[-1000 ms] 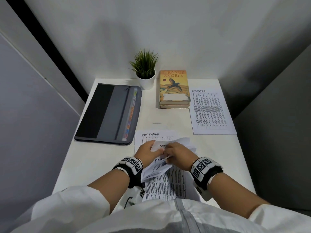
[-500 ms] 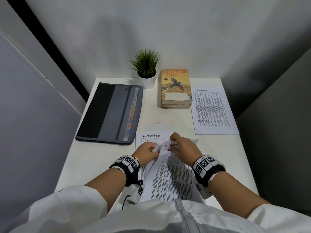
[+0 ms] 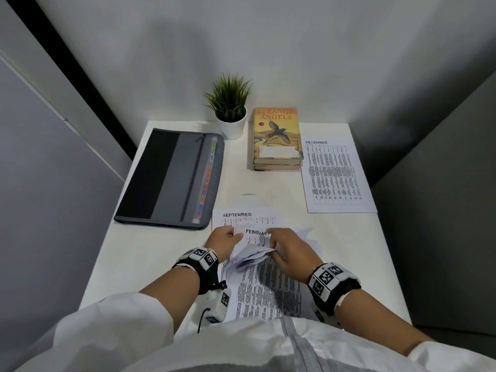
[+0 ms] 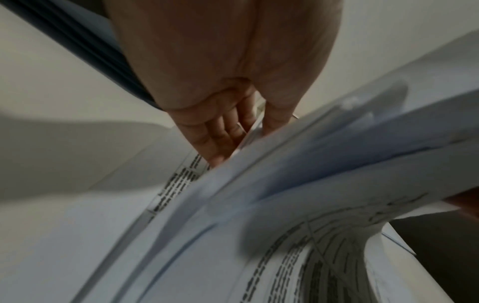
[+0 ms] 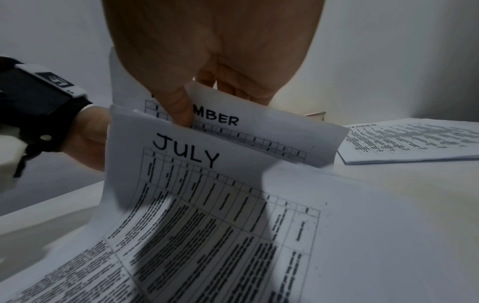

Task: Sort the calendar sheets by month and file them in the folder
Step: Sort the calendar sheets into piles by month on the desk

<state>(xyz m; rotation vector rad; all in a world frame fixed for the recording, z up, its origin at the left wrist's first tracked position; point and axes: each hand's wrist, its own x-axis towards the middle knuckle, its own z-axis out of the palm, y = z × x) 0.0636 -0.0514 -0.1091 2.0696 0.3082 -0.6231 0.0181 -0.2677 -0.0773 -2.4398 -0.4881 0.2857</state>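
— What is carried by the white table (image 3: pixel 166 253)?
— A grey folder (image 3: pixel 171 178) is laid left of the stacked books (image 3: pixel 277 138); a potted plant (image 3: pixel 230 108) between them, a December sheet (image 3: pixel 335 175) right, the sheet pile (image 3: pixel 268 291) nearer.

Two hands were in view, the left hand (image 3: pixel 224 241) and the right hand (image 3: pixel 291 253). One folder (image 3: pixel 171 178) lay on the counter (image 3: pixel 150 251). One potted plant (image 3: pixel 230 108) stood there, beside a stack of three books (image 3: pixel 277 138). Five calendar sheets showed their months: September (image 3: pixel 241 214), February (image 3: pixel 256 232), December (image 3: pixel 335 175), July (image 5: pixel 186 153) and one ending "MBER" (image 5: pixel 233 121). Further sheets in the pile could not be counted.
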